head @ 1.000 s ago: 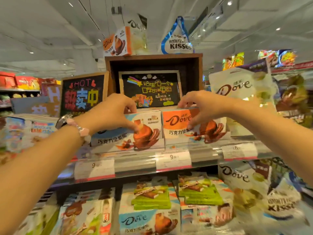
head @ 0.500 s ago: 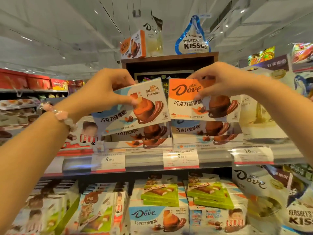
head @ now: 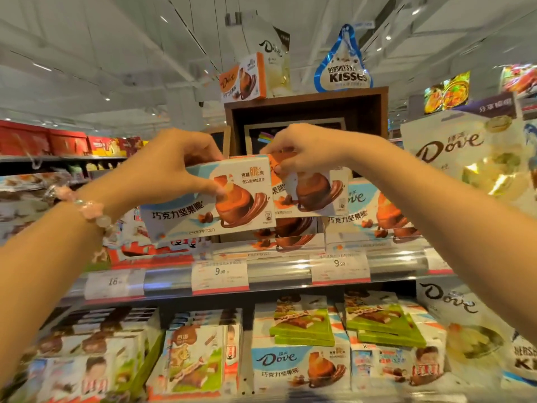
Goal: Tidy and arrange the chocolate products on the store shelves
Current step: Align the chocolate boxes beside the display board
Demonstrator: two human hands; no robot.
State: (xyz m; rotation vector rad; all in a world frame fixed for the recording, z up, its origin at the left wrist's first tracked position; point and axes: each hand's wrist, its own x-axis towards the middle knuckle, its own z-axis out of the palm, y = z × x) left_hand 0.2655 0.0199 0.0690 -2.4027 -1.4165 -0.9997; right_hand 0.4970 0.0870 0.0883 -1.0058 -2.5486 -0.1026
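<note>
My left hand [head: 177,161] grips the top edge of a light-blue Dove chocolate box [head: 209,205], held in the air in front of the upper shelf [head: 279,271]. My right hand [head: 305,152] pinches the top of an orange Dove box [head: 313,193], which sits partly behind the blue one. The two boxes overlap at the middle. Under them, more Dove boxes lie on the shelf: an orange stack [head: 290,237] and a blue stack [head: 377,219].
A wooden display crate [head: 305,117] stands behind my hands, with a Kisses bag [head: 343,68] and a Dove box [head: 244,80] on top. Large white Dove bags [head: 465,158] hang at the right. Kinder packs and green bars fill the lower shelf [head: 305,330]. Price tags line the shelf rail.
Both boxes were lifted off the shelf stacks and have been brought together until they overlap. The view has shifted left.
</note>
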